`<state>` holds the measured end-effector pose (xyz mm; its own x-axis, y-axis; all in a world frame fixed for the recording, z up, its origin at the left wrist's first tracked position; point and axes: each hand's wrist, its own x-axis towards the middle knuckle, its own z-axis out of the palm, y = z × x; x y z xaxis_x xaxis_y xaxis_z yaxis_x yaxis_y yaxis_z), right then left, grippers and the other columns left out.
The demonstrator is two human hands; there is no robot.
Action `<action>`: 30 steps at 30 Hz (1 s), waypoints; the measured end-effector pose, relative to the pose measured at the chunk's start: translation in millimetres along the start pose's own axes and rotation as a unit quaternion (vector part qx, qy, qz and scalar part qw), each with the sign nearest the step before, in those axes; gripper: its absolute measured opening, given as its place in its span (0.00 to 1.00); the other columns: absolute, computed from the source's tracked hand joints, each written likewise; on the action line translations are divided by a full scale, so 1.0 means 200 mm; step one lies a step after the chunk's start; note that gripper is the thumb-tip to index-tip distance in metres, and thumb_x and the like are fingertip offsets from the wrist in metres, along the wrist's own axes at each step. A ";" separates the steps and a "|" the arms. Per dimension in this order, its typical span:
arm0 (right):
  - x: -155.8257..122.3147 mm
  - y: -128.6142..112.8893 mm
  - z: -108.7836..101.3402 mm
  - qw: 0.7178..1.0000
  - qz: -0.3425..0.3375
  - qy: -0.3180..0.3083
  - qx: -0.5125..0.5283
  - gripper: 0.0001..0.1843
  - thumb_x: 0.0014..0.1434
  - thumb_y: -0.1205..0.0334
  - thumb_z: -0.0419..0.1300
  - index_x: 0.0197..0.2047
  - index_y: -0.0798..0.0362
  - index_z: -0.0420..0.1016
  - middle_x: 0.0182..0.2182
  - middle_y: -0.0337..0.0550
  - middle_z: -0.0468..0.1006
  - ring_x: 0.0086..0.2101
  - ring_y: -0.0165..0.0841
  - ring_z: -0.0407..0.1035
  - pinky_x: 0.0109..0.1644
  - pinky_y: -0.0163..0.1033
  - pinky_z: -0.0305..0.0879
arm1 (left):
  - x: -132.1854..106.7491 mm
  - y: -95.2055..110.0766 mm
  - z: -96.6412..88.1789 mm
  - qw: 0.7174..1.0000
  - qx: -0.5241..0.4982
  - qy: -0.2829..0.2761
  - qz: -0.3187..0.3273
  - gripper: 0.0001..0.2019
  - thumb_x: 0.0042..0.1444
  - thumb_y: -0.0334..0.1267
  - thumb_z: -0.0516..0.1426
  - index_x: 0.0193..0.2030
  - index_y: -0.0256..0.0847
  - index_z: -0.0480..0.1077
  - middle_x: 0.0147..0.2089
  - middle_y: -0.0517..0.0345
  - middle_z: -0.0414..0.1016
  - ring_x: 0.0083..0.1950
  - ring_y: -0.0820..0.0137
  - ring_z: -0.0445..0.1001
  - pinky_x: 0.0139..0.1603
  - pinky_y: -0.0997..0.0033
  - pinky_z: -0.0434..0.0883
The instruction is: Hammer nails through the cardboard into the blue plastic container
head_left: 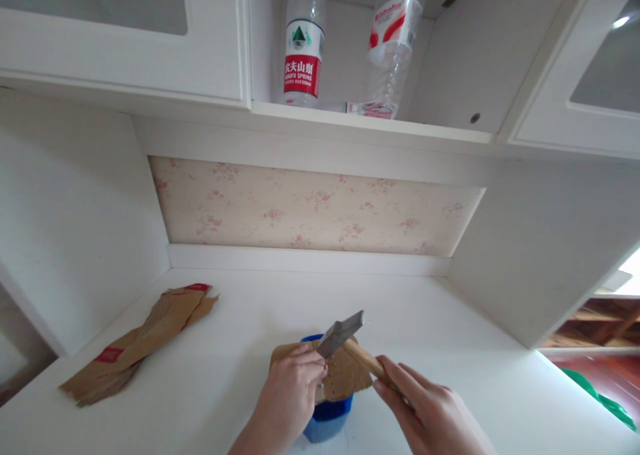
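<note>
My right hand [417,395] is wrapped round the wooden handle of a hammer [341,334]. The hammer's grey metal head is over a piece of brown cardboard [353,375], close to the fingers of my left hand [293,388]. That cardboard lies across the top of a blue container [327,425], whose front and a bit of far rim show. Small dark marks dot the cardboard. My left hand rests on its left part with the fingers closed together; what they pinch, if anything, is hidden beside the hammer head.
A torn, folded strip of brown cardboard [145,338] lies on the white tabletop [240,308] at the left. White side panels and a floral back panel [320,208] enclose the surface. Overhead, an open shelf [370,123] holds two upright plastic bottles [303,62] and another lying down.
</note>
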<state>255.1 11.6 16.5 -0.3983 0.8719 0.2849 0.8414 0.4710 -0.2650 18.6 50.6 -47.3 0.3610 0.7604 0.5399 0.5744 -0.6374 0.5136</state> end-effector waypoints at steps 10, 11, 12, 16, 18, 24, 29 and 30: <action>0.01 -0.01 -0.02 1.000 -0.004 -0.004 -0.005 0.15 0.71 0.53 0.47 0.54 0.44 0.70 0.36 0.40 0.85 0.32 0.35 0.82 0.33 0.35 0.76 | 0.00 0.01 -0.01 0.999 0.017 0.027 0.016 0.19 0.64 0.26 0.50 0.27 0.44 0.75 0.27 0.58 0.77 0.35 0.67 0.77 0.47 0.68 0.75; 0.01 -0.01 -0.01 1.000 -0.005 -0.004 -0.010 0.15 0.71 0.53 0.47 0.53 0.44 0.70 0.36 0.40 0.85 0.32 0.36 0.82 0.33 0.35 0.76 | 0.01 0.01 -0.01 0.999 0.017 0.027 0.016 0.19 0.64 0.26 0.50 0.26 0.44 0.75 0.27 0.59 0.77 0.35 0.67 0.77 0.47 0.68 0.75; 0.01 0.00 -0.01 1.000 -0.007 0.000 -0.008 0.15 0.71 0.53 0.46 0.53 0.44 0.71 0.36 0.40 0.85 0.32 0.36 0.82 0.33 0.36 0.76 | 0.01 0.01 -0.01 0.999 0.015 0.026 0.018 0.19 0.65 0.26 0.50 0.26 0.44 0.75 0.27 0.59 0.77 0.34 0.68 0.77 0.48 0.68 0.75; 0.01 0.00 0.00 1.000 -0.006 0.014 0.014 0.17 0.71 0.52 0.46 0.54 0.45 0.70 0.38 0.42 0.85 0.32 0.35 0.82 0.34 0.35 0.76 | 0.01 0.01 -0.01 0.999 0.004 0.028 0.020 0.19 0.66 0.27 0.49 0.27 0.44 0.76 0.28 0.59 0.77 0.34 0.68 0.77 0.49 0.68 0.74; 0.00 0.00 0.00 1.000 -0.005 -0.009 -0.002 0.16 0.71 0.52 0.46 0.54 0.44 0.71 0.37 0.42 0.85 0.32 0.36 0.82 0.34 0.35 0.76 | 0.00 0.01 0.00 0.999 0.005 0.030 0.010 0.19 0.65 0.28 0.50 0.27 0.44 0.76 0.28 0.58 0.77 0.36 0.67 0.78 0.48 0.68 0.75; 0.01 -0.01 -0.01 1.000 0.013 -0.014 0.024 0.17 0.71 0.52 0.46 0.54 0.45 0.70 0.39 0.42 0.85 0.34 0.37 0.82 0.36 0.37 0.76 | 0.00 0.01 -0.01 1.000 0.005 0.003 -0.010 0.18 0.64 0.26 0.50 0.27 0.43 0.75 0.27 0.59 0.77 0.34 0.67 0.76 0.47 0.68 0.75; 0.01 -0.01 0.00 0.999 0.029 -0.028 0.030 0.19 0.71 0.50 0.44 0.55 0.46 0.70 0.39 0.42 0.84 0.34 0.38 0.81 0.36 0.40 0.75 | 0.01 0.01 -0.01 1.000 0.011 0.006 0.002 0.18 0.64 0.26 0.51 0.27 0.44 0.75 0.29 0.59 0.78 0.36 0.67 0.78 0.47 0.69 0.75; 0.01 -0.01 0.00 0.998 0.034 -0.022 0.052 0.18 0.71 0.50 0.44 0.54 0.46 0.70 0.40 0.43 0.84 0.35 0.37 0.81 0.37 0.39 0.75 | 0.01 0.01 -0.01 1.000 0.009 0.008 0.007 0.18 0.64 0.26 0.51 0.27 0.44 0.76 0.29 0.59 0.78 0.36 0.67 0.78 0.48 0.68 0.75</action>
<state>252.7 12.8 16.9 -0.3590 0.9062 0.2236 0.8254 0.4201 -0.3771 18.0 50.4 -44.0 0.3580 0.7492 0.5572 0.5828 -0.6455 0.4936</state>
